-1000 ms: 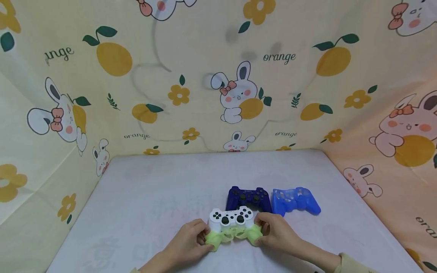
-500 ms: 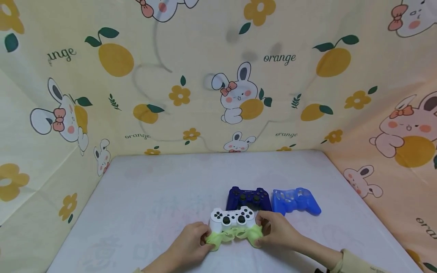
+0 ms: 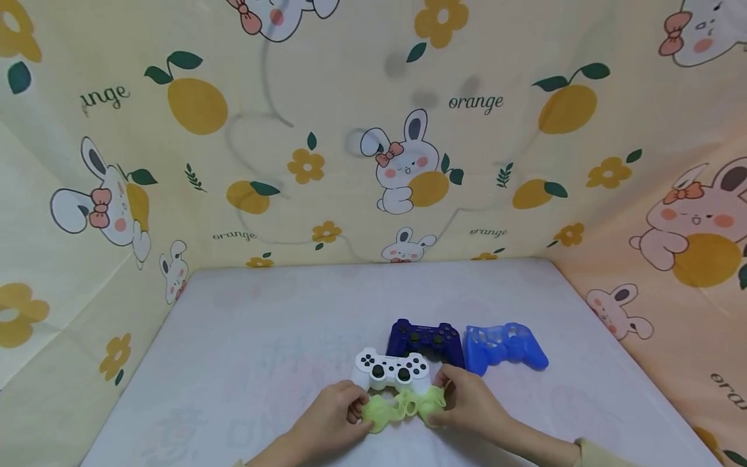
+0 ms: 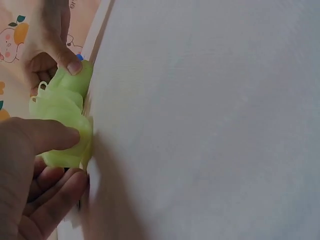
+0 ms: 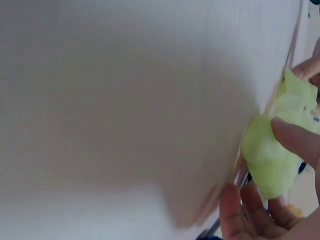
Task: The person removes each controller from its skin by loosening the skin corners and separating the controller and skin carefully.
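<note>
Both hands hold a pale-green soft controller cover (image 3: 382,412) at the near side of a white game controller (image 3: 391,371). My left hand (image 3: 331,415) pinches the cover's left lobe, its thumb (image 4: 62,136) on top and the other fingers below. The right lobe is pinched by my right hand (image 3: 474,403), with the thumb (image 5: 292,136) pressed on the green surface. In the head view the cover's left lobe sits clear of the controller's left grip. The right grip's lower end is hidden behind the cover and fingers.
A dark-blue game controller (image 3: 428,336) lies just behind the white one, partly overlapped by it. To its right is a bright-blue controller cover (image 3: 506,347). All lie on a white-covered table (image 3: 280,311) walled by patterned cloth (image 3: 327,78) on three sides.
The green cover's left lobe has come off the white controller's left grip and shifted right and nearer. The controller has moved slightly left. Both hands keep their pinch on the cover.
</note>
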Demonstrator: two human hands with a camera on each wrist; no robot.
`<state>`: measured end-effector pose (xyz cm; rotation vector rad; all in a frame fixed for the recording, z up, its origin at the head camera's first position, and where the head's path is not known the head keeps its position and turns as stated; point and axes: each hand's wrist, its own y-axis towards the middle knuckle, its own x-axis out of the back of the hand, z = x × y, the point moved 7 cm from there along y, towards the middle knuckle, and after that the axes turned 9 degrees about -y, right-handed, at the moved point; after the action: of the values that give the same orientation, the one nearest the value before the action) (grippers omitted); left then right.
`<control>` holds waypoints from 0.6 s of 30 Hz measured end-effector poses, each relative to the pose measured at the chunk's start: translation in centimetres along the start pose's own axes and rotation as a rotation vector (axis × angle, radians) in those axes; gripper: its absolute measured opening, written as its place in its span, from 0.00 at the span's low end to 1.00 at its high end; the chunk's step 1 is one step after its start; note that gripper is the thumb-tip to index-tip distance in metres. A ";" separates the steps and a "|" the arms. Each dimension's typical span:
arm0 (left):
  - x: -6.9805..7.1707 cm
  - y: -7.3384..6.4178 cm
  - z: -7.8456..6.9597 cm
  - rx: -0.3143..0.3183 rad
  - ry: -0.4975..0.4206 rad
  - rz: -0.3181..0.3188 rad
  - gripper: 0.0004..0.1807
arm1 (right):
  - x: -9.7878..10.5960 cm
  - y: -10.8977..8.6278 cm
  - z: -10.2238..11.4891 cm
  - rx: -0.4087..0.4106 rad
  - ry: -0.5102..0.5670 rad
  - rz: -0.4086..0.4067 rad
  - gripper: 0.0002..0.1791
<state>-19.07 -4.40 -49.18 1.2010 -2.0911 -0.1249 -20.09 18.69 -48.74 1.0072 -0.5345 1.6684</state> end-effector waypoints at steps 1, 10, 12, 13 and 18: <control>0.0 0.0 -0.2 -0.014 0.017 -0.006 0.12 | 0.0 -0.1 0.2 -0.006 -0.011 -0.011 0.28; -0.2 -0.1 -0.2 -0.042 0.040 -0.032 0.13 | -0.3 -0.2 0.3 -0.032 0.003 -0.049 0.28; -0.3 -0.1 -0.2 -0.049 0.040 -0.033 0.13 | -0.4 -0.2 0.2 -0.026 0.030 -0.048 0.26; -0.3 -0.1 -0.2 -0.051 0.040 -0.035 0.13 | -0.4 -0.2 0.2 -0.022 0.044 -0.048 0.26; -0.3 -0.2 -0.2 -0.060 0.038 -0.038 0.13 | -0.5 -0.2 0.2 -0.002 0.058 -0.060 0.26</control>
<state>-18.77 -4.23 -49.25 1.1983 -2.0186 -0.1798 -19.78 18.34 -49.03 0.9615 -0.4629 1.6382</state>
